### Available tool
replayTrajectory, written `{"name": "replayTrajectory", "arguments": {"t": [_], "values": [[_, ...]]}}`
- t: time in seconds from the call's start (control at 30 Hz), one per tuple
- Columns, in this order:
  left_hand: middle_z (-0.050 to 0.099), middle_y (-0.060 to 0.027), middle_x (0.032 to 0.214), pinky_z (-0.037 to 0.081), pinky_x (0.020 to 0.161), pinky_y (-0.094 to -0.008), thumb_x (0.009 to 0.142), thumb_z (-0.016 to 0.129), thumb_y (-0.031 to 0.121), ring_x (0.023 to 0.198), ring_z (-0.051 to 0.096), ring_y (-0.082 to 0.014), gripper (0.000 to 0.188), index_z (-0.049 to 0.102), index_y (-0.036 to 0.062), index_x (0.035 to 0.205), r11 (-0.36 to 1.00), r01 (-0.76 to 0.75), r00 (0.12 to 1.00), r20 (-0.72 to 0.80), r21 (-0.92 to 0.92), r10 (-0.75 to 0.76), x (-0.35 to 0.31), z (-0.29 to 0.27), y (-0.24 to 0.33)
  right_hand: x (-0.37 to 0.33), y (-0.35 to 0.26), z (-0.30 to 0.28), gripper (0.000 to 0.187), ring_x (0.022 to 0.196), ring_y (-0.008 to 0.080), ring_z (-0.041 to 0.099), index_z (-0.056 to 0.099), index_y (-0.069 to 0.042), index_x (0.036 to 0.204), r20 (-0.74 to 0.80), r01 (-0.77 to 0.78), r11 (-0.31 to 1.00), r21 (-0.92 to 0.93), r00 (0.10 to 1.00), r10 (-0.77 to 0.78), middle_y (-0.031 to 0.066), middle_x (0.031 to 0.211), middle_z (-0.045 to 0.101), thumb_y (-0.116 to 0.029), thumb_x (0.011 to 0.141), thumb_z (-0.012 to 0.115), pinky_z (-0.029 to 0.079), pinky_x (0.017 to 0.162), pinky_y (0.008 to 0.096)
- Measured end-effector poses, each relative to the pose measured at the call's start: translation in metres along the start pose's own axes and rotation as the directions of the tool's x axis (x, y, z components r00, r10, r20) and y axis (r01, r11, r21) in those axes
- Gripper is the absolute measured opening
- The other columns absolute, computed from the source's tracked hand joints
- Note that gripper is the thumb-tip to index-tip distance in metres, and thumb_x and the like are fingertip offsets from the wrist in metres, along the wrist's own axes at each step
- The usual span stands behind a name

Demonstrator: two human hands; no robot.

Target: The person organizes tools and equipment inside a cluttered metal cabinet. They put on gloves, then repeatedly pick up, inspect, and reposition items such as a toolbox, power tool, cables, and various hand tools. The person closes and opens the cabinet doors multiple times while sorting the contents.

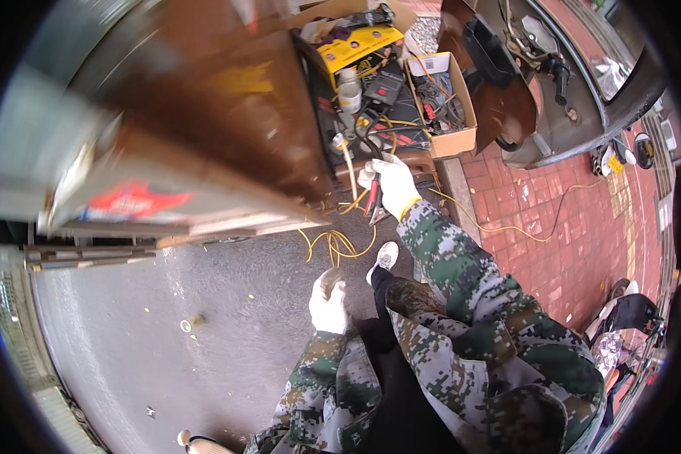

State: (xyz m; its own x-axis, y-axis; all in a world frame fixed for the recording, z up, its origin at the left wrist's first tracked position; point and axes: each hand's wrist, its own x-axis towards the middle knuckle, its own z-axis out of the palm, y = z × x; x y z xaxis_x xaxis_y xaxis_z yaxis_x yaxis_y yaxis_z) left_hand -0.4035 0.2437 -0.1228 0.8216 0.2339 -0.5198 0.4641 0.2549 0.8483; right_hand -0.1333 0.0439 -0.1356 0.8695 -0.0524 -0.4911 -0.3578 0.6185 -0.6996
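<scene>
From my end I counted two hands, both in white gloves, coming out of two camo sleeves. The right hand was wrapped around one red-and-black hand tool, pliers by the look of it, hanging head-down just at the near edge of the gear pile. The left hand was nearer and further left, fingers half curled over the dark asphalt; honestly couldn't tell if it had hold of anything. One bundle of yellow cable looped just past its fingertips on the far side, and one thin yellow line wandered off right across the red brick paving. In the far pile I got one yellow box, one open cardboard box to its right full of jumbled bits, one pale jar and one dark device with a red spot. One white shoe sat between the two hands and a bit right. Far right, I made out one black handlebar grip.
</scene>
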Motion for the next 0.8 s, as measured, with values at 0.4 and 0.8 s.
{"name": "replayTrajectory", "arguments": {"t": [0.4, 0.8], "values": [[0.077, -0.0159, 0.137, 0.055, 0.116, -0.0369, 0.107, 0.070, 0.005, 0.129, 0.072, -0.0231, 0.039, 0.066, -0.0028, 0.145, 0.973, -0.153, 0.937, -0.340, -0.173, 0.087, -0.328, -0.640, 0.012, -0.478, 0.361, 0.194, 0.060, 0.133, 0.0379, 0.072, 0.076, 0.001, 0.139, 0.215, 0.268, -0.111, -0.957, 0.913, 0.348, 0.0240, 0.138, 0.078, -0.041, 0.098, 0.082, 0.053, 0.118, 0.0427], [0.068, -0.0219, 0.144, 0.062, 0.114, -0.0471, 0.111, 0.067, 0.006, 0.133, 0.070, -0.0344, 0.041, 0.058, -0.0089, 0.149, 0.833, -0.234, 0.790, -0.597, -0.501, -0.137, -0.145, -0.937, 0.036, -0.321, 0.681, 0.541, 0.097, 0.154, 0.0331, 0.057, 0.055, -0.001, 0.165, 0.231, 0.358, -0.113, -0.927, 0.780, 0.582, 0.0226, 0.165, 0.060, -0.070, 0.099, 0.072, 0.041, 0.130, 0.0404]]}}
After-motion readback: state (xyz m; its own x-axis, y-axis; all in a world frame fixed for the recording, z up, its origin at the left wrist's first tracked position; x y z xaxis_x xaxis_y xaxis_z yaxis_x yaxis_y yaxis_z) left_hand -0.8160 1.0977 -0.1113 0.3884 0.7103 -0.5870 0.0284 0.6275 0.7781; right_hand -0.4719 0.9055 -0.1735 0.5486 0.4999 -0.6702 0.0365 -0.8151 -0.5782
